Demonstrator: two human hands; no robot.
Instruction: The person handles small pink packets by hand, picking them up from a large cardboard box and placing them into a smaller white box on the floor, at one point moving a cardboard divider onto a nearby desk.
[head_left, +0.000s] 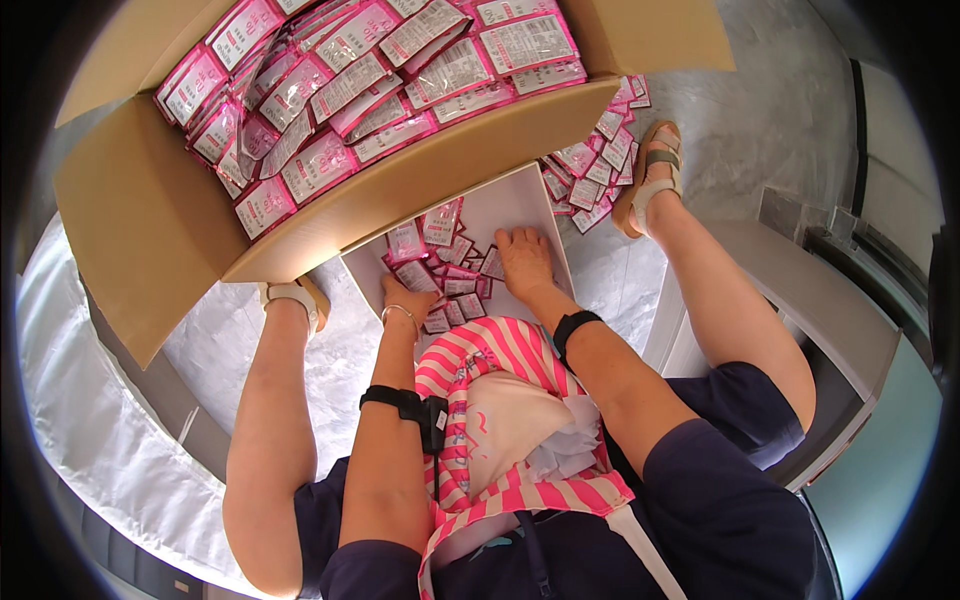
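Both hands are inside a shallow white box (512, 196) on the floor, which holds loose pink-and-white sachets (459, 286). My left hand (406, 297) lies by the box's left side with its thumb towards the pile; its fingertips are partly hidden, so a grip cannot be made out. At the right side, my right hand (525, 262) reaches down with its fingers bent beside a sachet (493, 263); whether it holds any is unclear. Just beyond, a large open cardboard box (427, 176) is filled with rows of similar sachets (322, 165).
More sachets (598, 171) lie heaped on the floor beside my right sandal (660, 169). Cardboard flaps (135, 217) spread out at the left. A pink-striped apron (517, 341) hangs over my lap. White fabric (97, 420) curves along the left, and grey furniture (817, 300) stands at the right.
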